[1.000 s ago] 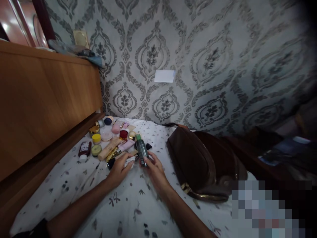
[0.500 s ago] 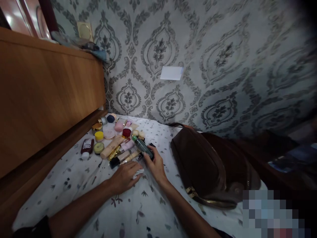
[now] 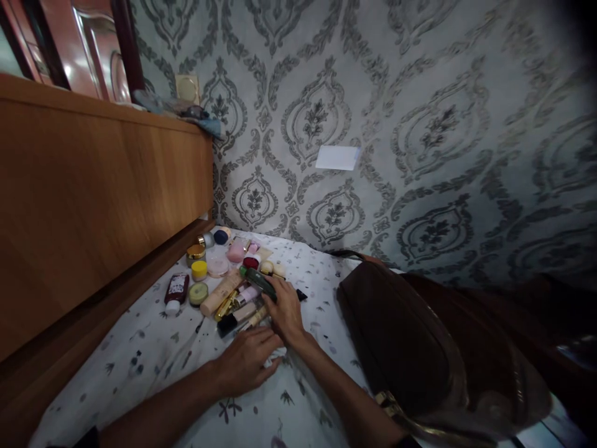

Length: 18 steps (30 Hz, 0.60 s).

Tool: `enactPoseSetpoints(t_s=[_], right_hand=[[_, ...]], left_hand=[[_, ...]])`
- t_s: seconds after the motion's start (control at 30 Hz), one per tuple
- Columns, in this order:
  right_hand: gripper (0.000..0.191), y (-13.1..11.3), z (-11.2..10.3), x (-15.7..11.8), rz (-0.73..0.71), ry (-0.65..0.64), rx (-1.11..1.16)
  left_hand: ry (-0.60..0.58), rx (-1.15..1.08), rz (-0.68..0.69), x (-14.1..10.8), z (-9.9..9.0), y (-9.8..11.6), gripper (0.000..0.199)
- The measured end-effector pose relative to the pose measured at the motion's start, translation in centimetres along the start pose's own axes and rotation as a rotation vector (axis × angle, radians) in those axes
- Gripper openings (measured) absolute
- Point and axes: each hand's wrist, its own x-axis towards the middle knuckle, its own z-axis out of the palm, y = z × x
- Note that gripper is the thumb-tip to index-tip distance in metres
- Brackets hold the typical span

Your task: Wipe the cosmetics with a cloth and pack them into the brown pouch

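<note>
My right hand (image 3: 284,309) is over the near end of a small dark green bottle (image 3: 258,280) with a brighter green tip. Its fingers are closed around the bottle, which lies over the pile of cosmetics. Close beside it, my left hand (image 3: 247,361) is curled around a crumpled white tissue (image 3: 276,355) on the bedsheet. Just beyond the hands are a beige tube (image 3: 221,294), a gold tube (image 3: 226,306), a black-capped bottle (image 3: 228,323) and a red-lidded jar (image 3: 252,261).
A dark red bottle (image 3: 177,292), a yellow-lidded jar (image 3: 199,270) and a pale green round jar (image 3: 198,293) stand at the left. On the right lies a large brown bag (image 3: 396,330). A wooden panel (image 3: 112,205) borders the left side, with patterned wallpaper behind.
My right hand has turned palm-down and lowered the green bottle onto the cosmetics. My left hand still clasps the tissue. The camera view has shifted slightly.
</note>
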Motion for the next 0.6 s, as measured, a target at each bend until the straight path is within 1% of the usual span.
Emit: enactPoseSetpoints(t_s=[0.1,0.27,0.43,0.6], right_hand=[[0.042,-0.3,0.0,1.5,0.002,-0.058,-0.1],[0.037,-1.2,0.6,3.9,0.011,-0.159,-0.245],[0.041,-1.0,1.7,5.7,0.028,-0.189,-0.301],[0.045,-0.8,1.5,6.6,0.0,-0.219,-0.343]], left_hand=[[-0.012,0.015,0.003,0.1,-0.2,0.1,0.008],[-0.029,0.02,-0.007,0.1,-0.3,0.1,0.004],[-0.078,0.025,-0.033,0.2,-0.2,0.0,0.007],[-0.112,0.069,-0.043,0.3,-0.2,0.0,0.006]])
